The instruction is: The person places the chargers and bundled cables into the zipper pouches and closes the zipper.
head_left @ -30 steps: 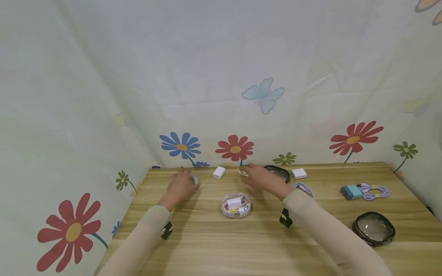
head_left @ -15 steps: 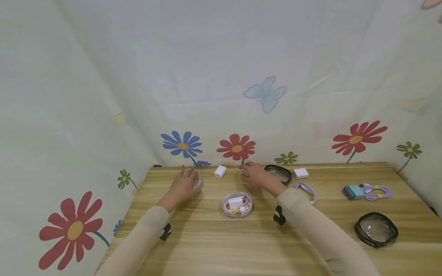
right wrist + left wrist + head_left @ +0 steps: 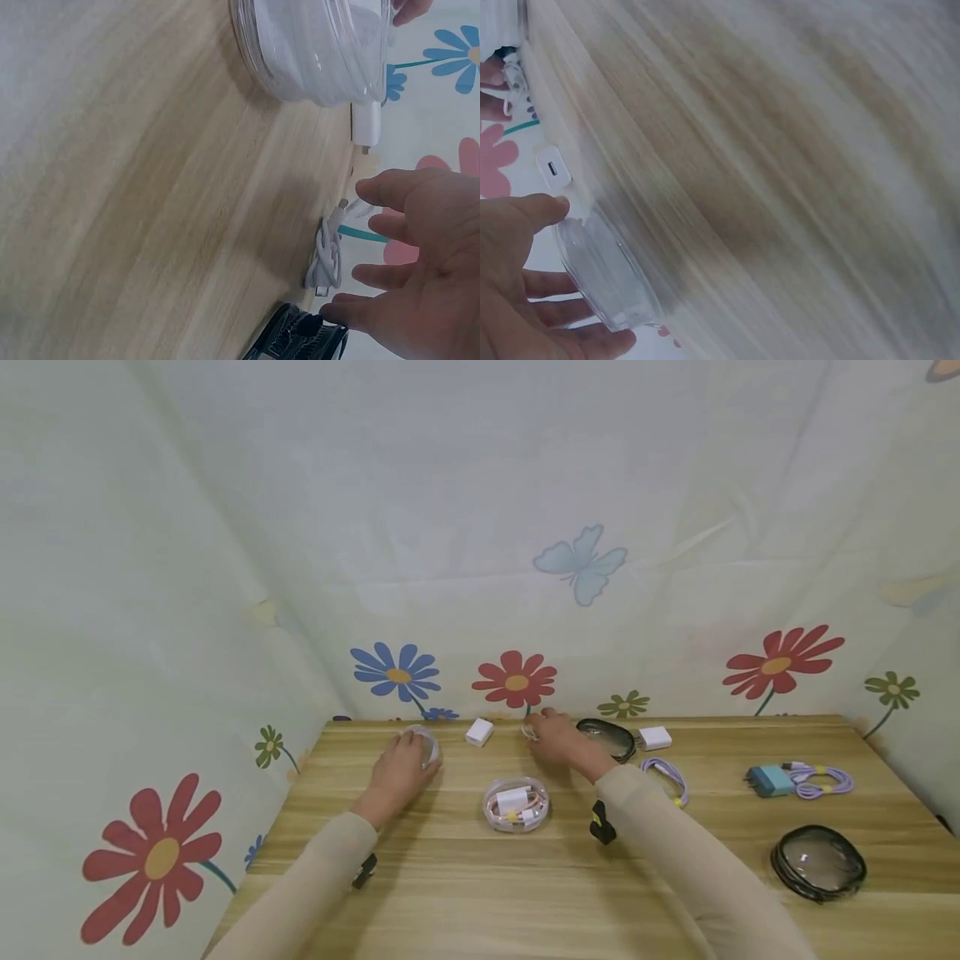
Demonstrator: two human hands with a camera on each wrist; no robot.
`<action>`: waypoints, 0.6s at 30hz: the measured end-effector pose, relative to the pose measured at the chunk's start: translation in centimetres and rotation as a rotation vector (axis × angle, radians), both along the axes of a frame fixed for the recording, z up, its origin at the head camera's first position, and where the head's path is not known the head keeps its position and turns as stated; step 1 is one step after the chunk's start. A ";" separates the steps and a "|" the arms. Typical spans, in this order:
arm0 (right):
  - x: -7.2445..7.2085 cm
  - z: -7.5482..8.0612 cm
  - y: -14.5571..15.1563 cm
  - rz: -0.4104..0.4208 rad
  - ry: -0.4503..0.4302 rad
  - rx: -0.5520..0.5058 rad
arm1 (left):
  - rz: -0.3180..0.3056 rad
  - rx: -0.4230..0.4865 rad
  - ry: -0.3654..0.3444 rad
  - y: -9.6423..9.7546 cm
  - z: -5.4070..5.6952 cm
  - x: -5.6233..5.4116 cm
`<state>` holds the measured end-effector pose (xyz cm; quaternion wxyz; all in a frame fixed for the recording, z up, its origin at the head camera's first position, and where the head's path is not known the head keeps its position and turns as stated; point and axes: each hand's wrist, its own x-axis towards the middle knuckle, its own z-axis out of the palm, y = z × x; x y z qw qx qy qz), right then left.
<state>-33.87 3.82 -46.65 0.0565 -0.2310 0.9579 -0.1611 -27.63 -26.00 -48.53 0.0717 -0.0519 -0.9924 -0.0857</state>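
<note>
At the back left of the table, my left hand (image 3: 399, 770) is on a clear round plastic case (image 3: 604, 270). In the left wrist view, the thumb lies at one side of the case's rim and the other fingers curve round the opposite side. My right hand (image 3: 561, 739) reaches over a coiled white charging cable (image 3: 324, 253) near the table's back edge. Its fingers (image 3: 386, 276) are spread and loosely bent, a little apart from the cable in the right wrist view. A white charger plug (image 3: 479, 732) lies between the two hands.
A clear case with a charger and pink cable (image 3: 516, 805) stands mid-table. Right of my right hand are a black-rimmed pouch (image 3: 609, 739), a white plug (image 3: 655, 738) and a purple cable (image 3: 666, 777). Farther right lie a teal plug (image 3: 770, 781), another purple cable (image 3: 823, 783) and a black-rimmed pouch (image 3: 817, 862).
My left hand has shifted slightly, and more of the clear case shows beyond its fingers. My right forearm has moved a little left, uncovering more of the nearer purple cable.
</note>
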 end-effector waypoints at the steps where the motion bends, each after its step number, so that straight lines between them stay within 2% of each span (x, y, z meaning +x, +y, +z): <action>1: -0.1 -0.1 0.0 0.000 0.001 0.002 | -0.006 0.004 -0.004 0.0 0.0 0.0; 8: -0.9 -0.3 0.2 0.006 0.006 0.049 | -0.102 0.031 -0.001 -0.2 0.0 -0.1; 16: -1.3 -0.6 0.5 0.062 0.040 0.071 | -0.169 0.050 0.033 -0.5 -0.3 0.0; 18: -1.4 -0.6 0.6 0.067 0.043 0.068 | -0.161 0.045 0.032 -0.4 -0.1 0.2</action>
